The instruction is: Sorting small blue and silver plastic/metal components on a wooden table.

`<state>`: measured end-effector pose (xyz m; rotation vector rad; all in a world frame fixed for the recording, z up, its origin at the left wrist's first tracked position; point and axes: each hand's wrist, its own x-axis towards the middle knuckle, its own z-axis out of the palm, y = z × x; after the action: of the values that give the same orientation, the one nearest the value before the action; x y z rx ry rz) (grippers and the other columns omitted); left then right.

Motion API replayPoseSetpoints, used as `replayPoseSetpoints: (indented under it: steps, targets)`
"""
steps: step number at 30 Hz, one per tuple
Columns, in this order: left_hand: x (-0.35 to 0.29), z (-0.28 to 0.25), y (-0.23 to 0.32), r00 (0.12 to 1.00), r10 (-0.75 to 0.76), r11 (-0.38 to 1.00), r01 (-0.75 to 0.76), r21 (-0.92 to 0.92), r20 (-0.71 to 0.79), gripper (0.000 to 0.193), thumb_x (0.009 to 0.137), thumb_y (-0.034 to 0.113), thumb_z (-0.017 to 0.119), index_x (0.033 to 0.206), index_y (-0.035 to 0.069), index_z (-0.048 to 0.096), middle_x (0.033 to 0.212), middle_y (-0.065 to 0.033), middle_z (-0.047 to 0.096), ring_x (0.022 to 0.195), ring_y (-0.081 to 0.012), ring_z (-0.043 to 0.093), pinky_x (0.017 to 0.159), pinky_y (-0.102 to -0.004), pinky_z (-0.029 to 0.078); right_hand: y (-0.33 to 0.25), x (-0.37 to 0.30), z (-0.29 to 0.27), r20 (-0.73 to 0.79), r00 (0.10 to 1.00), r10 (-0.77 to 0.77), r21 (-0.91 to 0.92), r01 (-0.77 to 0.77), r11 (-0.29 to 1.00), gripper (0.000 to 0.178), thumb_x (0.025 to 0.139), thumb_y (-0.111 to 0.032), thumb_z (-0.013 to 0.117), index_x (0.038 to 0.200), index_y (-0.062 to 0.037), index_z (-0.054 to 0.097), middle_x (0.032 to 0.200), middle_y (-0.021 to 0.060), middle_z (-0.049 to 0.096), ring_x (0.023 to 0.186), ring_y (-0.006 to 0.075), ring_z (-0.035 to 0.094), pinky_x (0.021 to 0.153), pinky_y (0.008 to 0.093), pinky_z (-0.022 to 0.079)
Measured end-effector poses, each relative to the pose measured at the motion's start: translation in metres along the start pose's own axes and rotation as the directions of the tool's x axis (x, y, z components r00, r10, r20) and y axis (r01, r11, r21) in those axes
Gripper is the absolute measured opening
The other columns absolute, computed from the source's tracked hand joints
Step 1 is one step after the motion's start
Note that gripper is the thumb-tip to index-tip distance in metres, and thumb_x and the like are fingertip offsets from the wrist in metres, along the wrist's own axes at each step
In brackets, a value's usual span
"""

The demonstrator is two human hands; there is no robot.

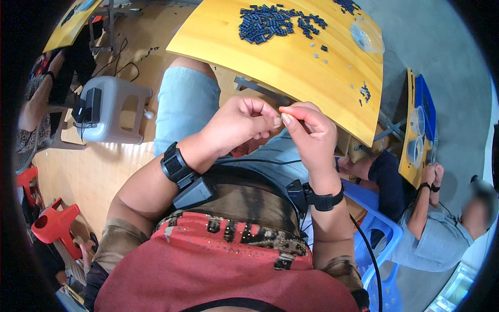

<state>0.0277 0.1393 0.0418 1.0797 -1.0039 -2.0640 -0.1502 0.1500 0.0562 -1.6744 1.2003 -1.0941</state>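
Over my lap, just off the near edge of the yellow table [228, 39], my two hands meet at the fingertips. My left hand [241, 122] is closed in a pinch, thumb against curled fingers. My right hand [312, 127] pinches at the same spot with thumb and index finger. Whatever lies between the fingertips is too small or hidden to make out. On the table beyond, a heap of small black parts [265, 23] is spread. A single black part [324, 48] lies apart, near a few tiny silvery pieces [315, 54].
A clear plastic dish [366, 35] holds small pieces at the table's right side. Small dark and metallic bits [365, 92] lie near the right edge. A grey stool [112, 112] carries a black box. At right, a person in grey [431, 234] sits by another yellow table [408, 151].
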Motion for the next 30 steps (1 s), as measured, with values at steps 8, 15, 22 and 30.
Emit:
replayPoseSetpoints:
  steps: [8, 15, 22, 30]
  targets:
    - [0.001, -0.004, -0.010, 1.000, 0.030, 0.990, -0.029, -0.136, 0.006, 0.014, 0.084, 0.018, 0.064, 0.086, 0.005, 0.063, 0.072, 0.0010, 0.061, 0.062, -0.0044, 0.055, 0.055, -0.0170, 0.043, 0.002, -0.002, 0.003, 0.081, 0.989, -0.120, -0.070, 0.126, 0.989, 0.032, 0.069, -0.006, 0.071, 0.100, -0.0036, 0.062, 0.090, 0.0075, 0.059, 0.078, 0.0152, 0.056, 0.064, 0.0257, 0.046]
    - [0.008, 0.000, -0.015, 1.000, 0.006, 0.974, -0.009, -0.228, -0.014, 0.015, 0.083, 0.018, 0.064, 0.086, 0.004, 0.061, 0.066, -0.0015, 0.058, 0.051, -0.0059, 0.051, 0.038, -0.0182, 0.036, 0.002, -0.004, 0.011, 0.053, 0.984, -0.168, -0.423, 0.175, 0.889, 0.040, 0.063, -0.006, 0.072, 0.101, -0.0037, 0.060, 0.093, 0.0119, 0.057, 0.079, 0.0231, 0.057, 0.066, 0.0300, 0.048]
    - [0.010, 0.001, -0.020, 0.998, -0.062, 0.958, 0.061, -0.279, 0.006, 0.017, 0.087, 0.023, 0.061, 0.090, 0.007, 0.063, 0.078, 0.0012, 0.062, 0.065, -0.0062, 0.057, 0.061, -0.0197, 0.046, 0.005, -0.003, 0.009, 0.028, 0.993, -0.116, -0.359, 0.118, 0.926, 0.038, 0.064, -0.004, 0.069, 0.101, -0.0026, 0.060, 0.093, 0.0126, 0.056, 0.082, 0.0277, 0.056, 0.071, 0.0349, 0.047]
    - [0.018, -0.002, -0.024, 0.995, -0.099, 0.948, 0.097, -0.304, 0.009, 0.017, 0.088, 0.018, 0.058, 0.088, 0.001, 0.062, 0.075, -0.0031, 0.062, 0.063, -0.0099, 0.058, 0.059, -0.0235, 0.047, 0.018, -0.001, 0.009, 0.082, 0.990, -0.111, -0.368, 0.134, 0.920, 0.035, 0.064, -0.002, 0.066, 0.098, -0.0006, 0.059, 0.091, 0.0141, 0.056, 0.082, 0.0294, 0.056, 0.072, 0.0361, 0.047]
